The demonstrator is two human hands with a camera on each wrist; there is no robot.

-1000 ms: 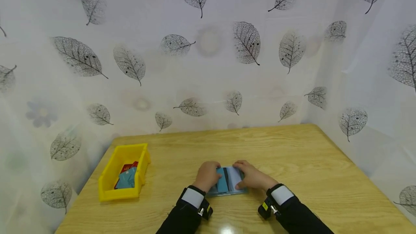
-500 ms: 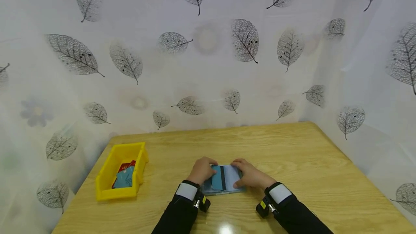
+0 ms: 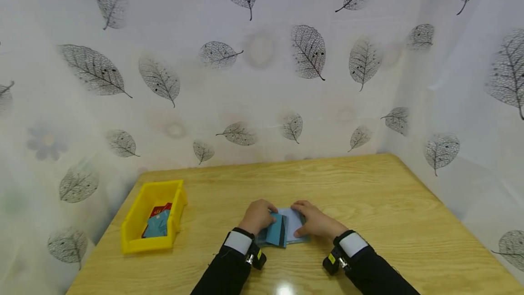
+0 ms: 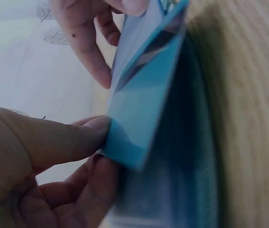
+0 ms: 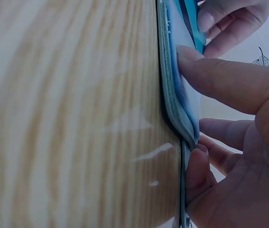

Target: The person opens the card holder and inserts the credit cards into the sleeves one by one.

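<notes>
My left hand (image 3: 257,216) pinches a blue card (image 3: 275,230) lifted off the card holder (image 3: 295,229) my right hand (image 3: 315,222) clamps near the bench's (image 3: 368,195) front edge; a weak pinch could drop it.

Cards in yellow bin (image 3: 153,212) too small to read, card holder (image 3: 291,227) partly hidden — under both hands.

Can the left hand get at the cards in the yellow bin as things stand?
Probably not yet: the left hand pinches a blue card at the holder. The yellow bin lies open on its side.
</notes>
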